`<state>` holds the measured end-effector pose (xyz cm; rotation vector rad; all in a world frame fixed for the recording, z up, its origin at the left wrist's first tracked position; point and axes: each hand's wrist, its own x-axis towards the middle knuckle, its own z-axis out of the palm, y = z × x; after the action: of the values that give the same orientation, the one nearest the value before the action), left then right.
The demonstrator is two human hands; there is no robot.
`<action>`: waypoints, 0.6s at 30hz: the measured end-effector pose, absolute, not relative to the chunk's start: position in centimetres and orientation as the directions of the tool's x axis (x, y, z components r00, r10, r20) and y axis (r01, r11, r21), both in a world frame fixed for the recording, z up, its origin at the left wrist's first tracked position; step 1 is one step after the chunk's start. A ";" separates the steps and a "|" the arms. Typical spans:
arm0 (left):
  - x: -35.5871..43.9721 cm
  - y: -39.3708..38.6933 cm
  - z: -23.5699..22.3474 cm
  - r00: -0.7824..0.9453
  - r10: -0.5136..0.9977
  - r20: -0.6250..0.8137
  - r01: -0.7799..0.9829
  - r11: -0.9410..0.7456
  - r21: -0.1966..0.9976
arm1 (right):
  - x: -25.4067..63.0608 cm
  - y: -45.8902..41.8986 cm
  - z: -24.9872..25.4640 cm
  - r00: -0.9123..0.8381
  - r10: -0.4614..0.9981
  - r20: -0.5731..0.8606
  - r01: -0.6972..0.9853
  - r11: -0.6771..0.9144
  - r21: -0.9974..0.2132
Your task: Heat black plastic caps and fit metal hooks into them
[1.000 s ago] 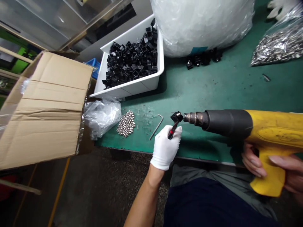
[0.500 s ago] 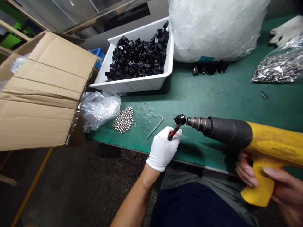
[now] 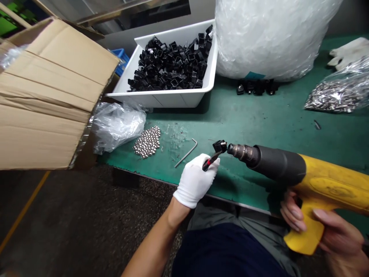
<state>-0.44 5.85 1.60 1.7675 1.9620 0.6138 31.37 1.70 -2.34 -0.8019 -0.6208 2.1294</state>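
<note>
My left hand [image 3: 197,179], in a white glove, is closed around pliers [image 3: 210,162] with a red mark on the dark handle. The jaws grip a small black plastic part [image 3: 219,146] with a shiny metal piece at its right end. My bare right hand [image 3: 319,223] wraps round the handle of a yellow heat gun [image 3: 331,182] with a black barrel. Its stepped metal nozzle [image 3: 243,152] points left, a small gap away from the metal piece. A hex key [image 3: 186,154] lies on the green bench top left of the pliers.
A white bin [image 3: 173,99] of black plastic parts stands at the back. Beside it are a large wrapped bag [image 3: 271,38] and several black parts [image 3: 256,87]. Small metal fittings [image 3: 147,142], a clear bag [image 3: 119,123] and a cardboard box [image 3: 54,88] sit left; bagged metal pieces [image 3: 331,96] lie right.
The view has shifted slightly. Both hands keep their hold, and the heat gun's nozzle stays close to the black part, with little movement between them.
</note>
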 end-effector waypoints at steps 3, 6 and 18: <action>-0.4 5.9 1.7 -0.092 0.995 -0.026 0.802 0.090 0.590 | 31.0 1.6 -1.9 -0.479 0.800 -0.362 -0.496 -0.587 -0.640; -0.4 5.8 1.7 -0.090 0.995 -0.032 0.793 0.091 0.602 | 30.9 1.5 -1.8 -0.469 0.798 -0.378 -0.497 -0.592 -0.634; -0.3 5.8 1.6 -0.095 0.995 -0.020 0.787 0.088 0.611 | 31.0 1.4 -1.9 -0.468 0.798 -0.380 -0.501 -0.594 -0.630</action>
<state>-0.32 5.81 1.61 1.7500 1.9390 0.6410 31.02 1.42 -1.91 -0.8501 -0.5630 2.1011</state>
